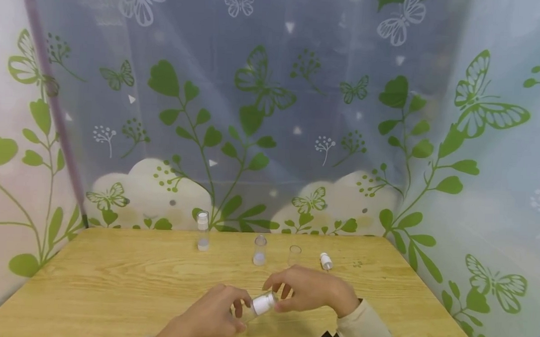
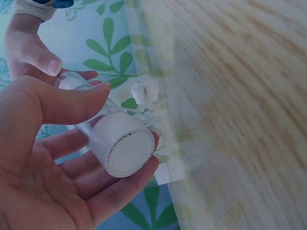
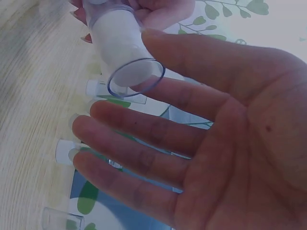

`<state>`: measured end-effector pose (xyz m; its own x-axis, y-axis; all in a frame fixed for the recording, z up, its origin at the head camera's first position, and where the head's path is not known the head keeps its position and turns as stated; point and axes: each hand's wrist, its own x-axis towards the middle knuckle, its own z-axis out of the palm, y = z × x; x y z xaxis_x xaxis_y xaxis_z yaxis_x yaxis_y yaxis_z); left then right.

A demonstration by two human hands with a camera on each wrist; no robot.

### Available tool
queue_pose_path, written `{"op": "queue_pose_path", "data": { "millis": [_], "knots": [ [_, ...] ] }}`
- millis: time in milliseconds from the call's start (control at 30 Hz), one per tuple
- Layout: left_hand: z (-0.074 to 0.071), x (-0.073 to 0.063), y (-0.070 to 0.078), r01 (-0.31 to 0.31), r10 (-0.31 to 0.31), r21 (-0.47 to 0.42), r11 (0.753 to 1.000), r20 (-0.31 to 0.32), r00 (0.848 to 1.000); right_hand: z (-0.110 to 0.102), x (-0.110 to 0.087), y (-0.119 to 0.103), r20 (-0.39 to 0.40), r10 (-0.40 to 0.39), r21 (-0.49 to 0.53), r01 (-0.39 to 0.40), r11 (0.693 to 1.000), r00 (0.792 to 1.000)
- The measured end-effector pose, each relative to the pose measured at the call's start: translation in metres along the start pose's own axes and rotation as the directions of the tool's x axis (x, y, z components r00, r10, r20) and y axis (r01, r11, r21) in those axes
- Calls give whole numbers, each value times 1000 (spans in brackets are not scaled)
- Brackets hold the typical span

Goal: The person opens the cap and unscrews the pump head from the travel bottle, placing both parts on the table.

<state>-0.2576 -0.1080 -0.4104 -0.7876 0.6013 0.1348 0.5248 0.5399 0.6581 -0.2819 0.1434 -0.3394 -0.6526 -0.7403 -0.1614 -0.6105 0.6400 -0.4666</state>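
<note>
My left hand [image 2: 57, 129] grips a clear cosmetic pump bottle [image 2: 125, 143] around its body, thumb on one side and fingers along the other. The bottle has a white base and tilts, its top pointing right in the head view. At that top end is a white section [image 3: 117, 36] inside a clear cap [image 3: 157, 72]. My right hand [image 1: 314, 291] pinches the cap end between thumb and index finger. The other right fingers [image 3: 134, 129] stretch out, away from the bottle. In the head view, the left fingers hide part of the bottle's lower body.
Along the wooden table's [image 1: 125, 268] back stand a bottle with white top [image 1: 202, 231], a clear bottle with white base [image 1: 259, 251] and a clear cap-like cylinder [image 1: 295, 255]. A white pump head [image 1: 326, 261] lies to their right. Printed curtains [image 1: 271, 138] enclose the table.
</note>
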Motion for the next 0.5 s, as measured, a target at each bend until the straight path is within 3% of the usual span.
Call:
{"op": "queue_pose_path", "data": {
  "millis": [500],
  "knots": [
    [2,0,3,-1,2,-42,999,28,1000,8,6,2,15,-111,-10,111,994,994]
  ]
}}
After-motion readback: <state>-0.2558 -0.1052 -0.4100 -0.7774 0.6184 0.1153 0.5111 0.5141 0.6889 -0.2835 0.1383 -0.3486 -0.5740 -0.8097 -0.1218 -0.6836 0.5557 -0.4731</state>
